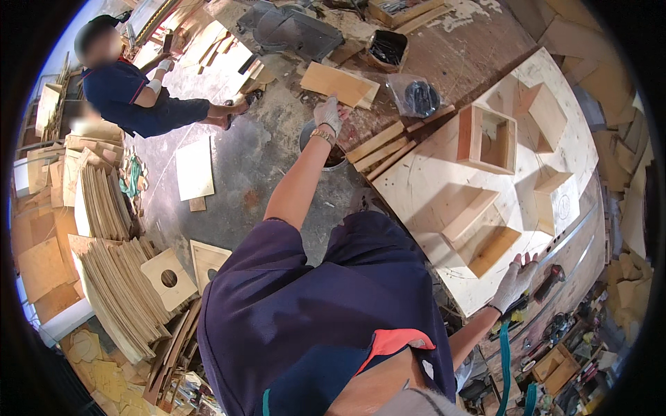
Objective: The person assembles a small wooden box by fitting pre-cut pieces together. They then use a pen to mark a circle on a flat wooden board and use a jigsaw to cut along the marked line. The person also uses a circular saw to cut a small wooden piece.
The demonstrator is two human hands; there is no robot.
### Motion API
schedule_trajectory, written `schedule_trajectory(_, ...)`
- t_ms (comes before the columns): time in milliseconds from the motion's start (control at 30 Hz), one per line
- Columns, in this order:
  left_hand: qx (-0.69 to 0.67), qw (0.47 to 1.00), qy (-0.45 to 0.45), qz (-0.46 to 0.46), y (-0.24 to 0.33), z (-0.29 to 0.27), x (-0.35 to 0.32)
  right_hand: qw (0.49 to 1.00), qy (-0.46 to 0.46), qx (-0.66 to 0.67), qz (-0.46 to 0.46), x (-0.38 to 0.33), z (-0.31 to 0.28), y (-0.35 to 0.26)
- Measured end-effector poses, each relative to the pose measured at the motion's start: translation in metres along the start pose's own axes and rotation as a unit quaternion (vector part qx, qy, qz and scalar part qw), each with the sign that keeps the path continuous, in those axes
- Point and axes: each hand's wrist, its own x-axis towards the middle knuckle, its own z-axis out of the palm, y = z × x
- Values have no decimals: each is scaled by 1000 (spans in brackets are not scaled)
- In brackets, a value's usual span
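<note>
My left hand (329, 116), in a pale work glove with a watch at the wrist, reaches forward. Its fingers close on the near edge of a thin rectangular wooden board (338, 82). At the right, my gloved right hand (515, 283) has its fingers spread and holds nothing. It is over the near edge of a large pale plywood sheet (430, 229). On that sheet stand several small wooden boxes, among them an open-fronted box (488, 139), a box with a round mark (557, 204) and an open frame of boards (479, 229).
A black-handled power tool (549, 283) lies beside my right hand. Wooden strips (378, 149) and a bagged black roll (420, 98) are near the board. Plywood stacks (125, 298) stand at the left. Another person (139, 97) stands far left, holding a dark object.
</note>
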Motion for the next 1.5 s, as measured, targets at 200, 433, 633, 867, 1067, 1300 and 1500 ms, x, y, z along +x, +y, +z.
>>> schedule_trajectory(200,11,999,-34,16,-3,9,1,999,-24,-23,-27,-41,60,-58)
schedule_trajectory(433,182,961,-67,196,12,-30,-41,997,-48,58,21,-111,141,-127)
schedule_trajectory(633,265,852,-298,339,68,-76,-42,993,-99,57,-28,-172,206,-199)
schedule_trajectory(867,334,776,-501,187,150,-101,-54,993,-97,61,-35,-272,320,-243)
schedule_trajectory(1067,507,551,-639,176,200,-154,-61,962,-75,262,36,-363,383,-261)
schedule_trajectory(1300,531,383,-573,493,231,-229,-90,884,-53,373,277,-417,439,-269)
schedule_trajectory(1500,583,296,-547,523,280,-226,-41,837,-53,461,289,-424,508,-290)
